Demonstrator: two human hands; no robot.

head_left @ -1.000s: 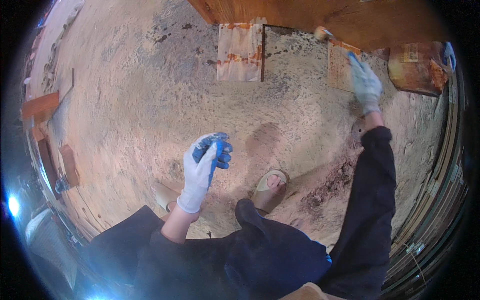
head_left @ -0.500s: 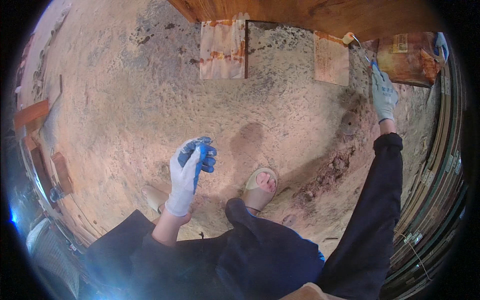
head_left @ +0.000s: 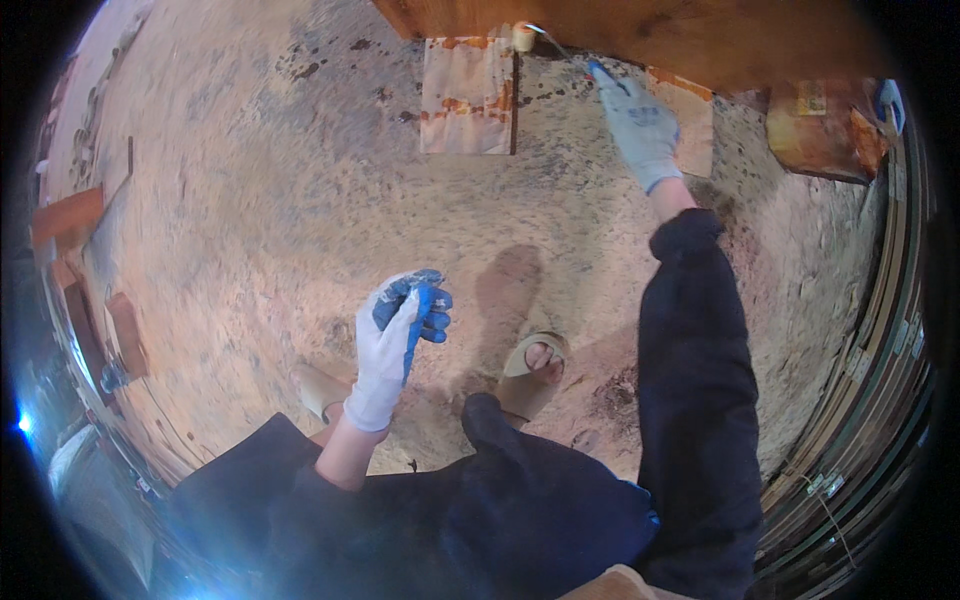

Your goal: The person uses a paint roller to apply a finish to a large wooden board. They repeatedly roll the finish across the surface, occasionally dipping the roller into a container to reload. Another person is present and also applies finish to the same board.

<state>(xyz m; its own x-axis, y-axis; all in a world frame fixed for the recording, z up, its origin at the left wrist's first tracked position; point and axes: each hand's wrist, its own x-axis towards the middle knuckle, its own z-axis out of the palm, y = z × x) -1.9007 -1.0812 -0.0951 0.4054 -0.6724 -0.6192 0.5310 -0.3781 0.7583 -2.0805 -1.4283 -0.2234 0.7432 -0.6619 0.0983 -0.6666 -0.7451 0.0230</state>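
My right hand [head_left: 638,125], in a pale glove with blue fingertips, is closed on the handle of a small paint roller [head_left: 524,38]. The roller's pale head is against the lower edge of a large reddish-brown wooden panel [head_left: 650,35] at the top. Just below that edge lies a stained board [head_left: 468,100] with orange-brown smears. A second smeared board [head_left: 690,115] is partly hidden behind my right hand. My left hand [head_left: 395,325], gloved in white and blue, hovers above the floor with its fingers curled and nothing visible in them.
A brown-stained container [head_left: 822,130] with a pale label stands at the far right. Long stacked strips [head_left: 860,370] line the right side. Brown wood pieces [head_left: 68,218] lie at the left. My sandalled foot [head_left: 533,372] rests on the rough, spotted floor [head_left: 240,220].
My right hand has swept left with the paint roller along the panel's lower edge, from the right board to the left board. My left hand keeps its curled pose.
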